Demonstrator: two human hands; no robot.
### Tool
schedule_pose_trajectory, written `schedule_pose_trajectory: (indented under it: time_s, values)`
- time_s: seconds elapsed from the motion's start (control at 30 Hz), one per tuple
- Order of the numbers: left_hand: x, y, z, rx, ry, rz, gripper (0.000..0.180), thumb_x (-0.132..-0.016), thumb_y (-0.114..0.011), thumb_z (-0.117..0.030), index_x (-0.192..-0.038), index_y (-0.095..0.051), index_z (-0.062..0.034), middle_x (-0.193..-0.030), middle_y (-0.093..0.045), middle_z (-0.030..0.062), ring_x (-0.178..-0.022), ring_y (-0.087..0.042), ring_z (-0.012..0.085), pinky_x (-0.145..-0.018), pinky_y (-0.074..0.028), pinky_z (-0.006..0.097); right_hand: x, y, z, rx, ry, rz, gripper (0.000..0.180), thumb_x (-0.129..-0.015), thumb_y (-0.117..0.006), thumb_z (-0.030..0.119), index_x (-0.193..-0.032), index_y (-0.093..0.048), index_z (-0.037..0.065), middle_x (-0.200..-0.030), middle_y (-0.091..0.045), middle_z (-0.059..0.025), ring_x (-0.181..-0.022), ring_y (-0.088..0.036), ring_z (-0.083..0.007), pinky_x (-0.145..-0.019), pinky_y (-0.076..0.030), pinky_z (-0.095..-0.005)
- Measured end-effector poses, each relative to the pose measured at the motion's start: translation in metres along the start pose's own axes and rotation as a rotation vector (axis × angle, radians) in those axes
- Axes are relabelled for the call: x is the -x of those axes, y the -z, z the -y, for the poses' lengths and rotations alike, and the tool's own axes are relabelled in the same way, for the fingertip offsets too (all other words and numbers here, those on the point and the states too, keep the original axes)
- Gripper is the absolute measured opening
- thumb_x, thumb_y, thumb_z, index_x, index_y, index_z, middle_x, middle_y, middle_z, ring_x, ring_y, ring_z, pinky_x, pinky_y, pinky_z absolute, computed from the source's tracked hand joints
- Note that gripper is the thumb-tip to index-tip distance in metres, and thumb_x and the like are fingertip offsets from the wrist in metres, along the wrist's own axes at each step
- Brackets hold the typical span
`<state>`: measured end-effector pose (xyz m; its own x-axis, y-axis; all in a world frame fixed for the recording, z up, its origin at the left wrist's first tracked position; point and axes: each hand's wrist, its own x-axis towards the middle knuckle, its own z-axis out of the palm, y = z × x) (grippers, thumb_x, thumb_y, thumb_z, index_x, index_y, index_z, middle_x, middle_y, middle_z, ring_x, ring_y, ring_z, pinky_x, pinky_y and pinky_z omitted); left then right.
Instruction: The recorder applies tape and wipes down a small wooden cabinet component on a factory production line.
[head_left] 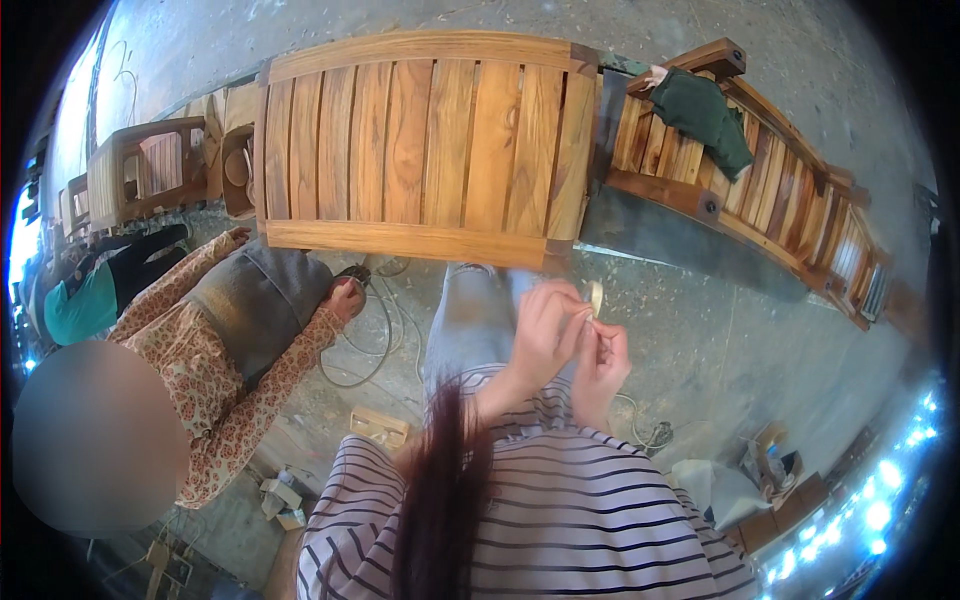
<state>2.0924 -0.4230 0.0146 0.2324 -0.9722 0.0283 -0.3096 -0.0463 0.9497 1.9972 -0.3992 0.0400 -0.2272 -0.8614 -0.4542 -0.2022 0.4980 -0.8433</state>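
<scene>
My left hand [546, 338] and my right hand [601, 366] meet in front of my body, both with fingers pinched together. At their fingertips is a small, pale yellow ring that looks like a roll of tape [597, 297]. The fingers partly hide it. Just beyond my hands stands a slatted wooden tabletop [405, 245], its near right corner closest to them. Neither hand touches the wood.
At my left a co-worker in a patterned sleeve [290, 365] and grey apron holds a dark tool [354, 275] by the table. A slatted wooden piece [765, 185] with a green cloth [705, 115] stands right. A hose [388, 335] loops on the floor.
</scene>
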Motion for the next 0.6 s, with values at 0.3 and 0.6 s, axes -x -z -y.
schedule_pose_trajectory:
  time_s: [0.3,0.6]
  values:
    - [-0.038,-0.026,-0.018,0.119,-0.136,-0.014,0.018,-0.073,-0.070,0.000,-0.086,-0.059,-0.0052,-0.094,-0.059,0.0091,-0.093,-0.057,0.0286,-0.079,-0.040,0.036,-0.017,-0.004,0.028,-0.056,0.166,-0.226,0.005,-0.098,-0.052,0.002,-0.102,-0.055,0.000,-0.093,-0.063,-0.0079,-0.083,-0.058,-0.0088,-0.071,-0.046,-0.0218]
    - [-0.222,0.049,0.061,-0.218,-0.206,-0.478,0.014,-0.080,-0.075,-0.020,-0.082,-0.069,-0.0071,-0.090,-0.062,0.0099,-0.093,-0.058,0.0269,-0.083,-0.044,0.038,-0.007,0.008,0.017,-0.058,0.028,-0.134,0.010,-0.099,-0.051,0.008,-0.104,-0.053,-0.001,-0.095,-0.066,-0.0159,-0.082,-0.065,-0.0191,-0.079,-0.051,-0.0301]
